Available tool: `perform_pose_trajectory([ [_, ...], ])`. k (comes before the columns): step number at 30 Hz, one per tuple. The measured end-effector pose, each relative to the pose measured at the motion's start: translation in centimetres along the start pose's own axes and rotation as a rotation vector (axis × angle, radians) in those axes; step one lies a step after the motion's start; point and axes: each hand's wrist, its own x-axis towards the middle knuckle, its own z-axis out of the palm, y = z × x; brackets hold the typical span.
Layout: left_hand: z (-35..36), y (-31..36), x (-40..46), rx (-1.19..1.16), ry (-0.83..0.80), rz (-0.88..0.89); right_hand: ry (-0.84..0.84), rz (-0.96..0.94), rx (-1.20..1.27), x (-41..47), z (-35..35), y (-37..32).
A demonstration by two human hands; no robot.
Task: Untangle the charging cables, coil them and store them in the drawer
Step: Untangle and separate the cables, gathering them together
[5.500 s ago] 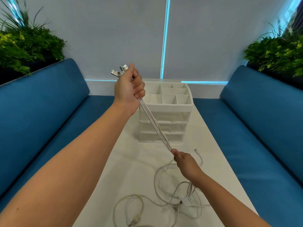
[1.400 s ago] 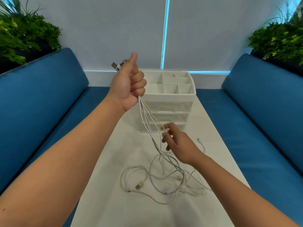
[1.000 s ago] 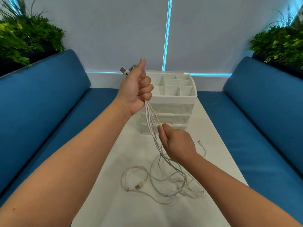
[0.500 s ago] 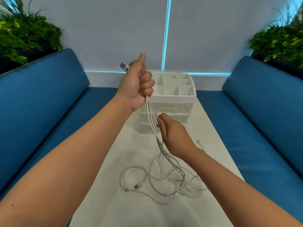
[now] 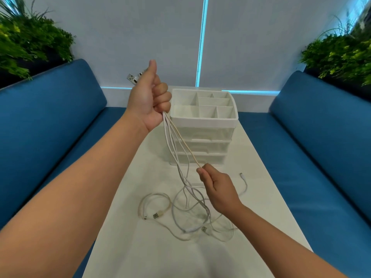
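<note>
- My left hand, upper centre of frame, has its fingers curled round a bundle of thin white charging cables.
- My right hand pinches one yellowish strand.
- Loose loops lie on the white surface before the white plastic drawer organiser.

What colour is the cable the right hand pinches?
Yellowish cream cable, pinched by the right hand; head view.
</note>
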Motion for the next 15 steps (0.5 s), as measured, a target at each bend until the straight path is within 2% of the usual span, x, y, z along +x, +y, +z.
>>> perform_pose_trajectory([
  [3, 0.1, -0.4, 0.0, 0.012, -0.003, 0.001, 0.026, -0.006, -0.045, 0.0, -0.1, 0.2],
  [8, -0.1, 1.8, 0.5, -0.042, 0.019, 0.083, -0.039, 0.042, 0.005, -1.9, -0.3, 2.8],
  [12, -0.2, 2.1, 0.7, 0.006, 0.019, 0.082, -0.019, 0.082, -0.093, -1.7, 0.2, 3.2],
  [15, -0.1, 2.1, 0.7, -0.014, 0.03, 0.087, -0.022, 0.113, -0.054, -1.2, 0.1, 3.5],
])
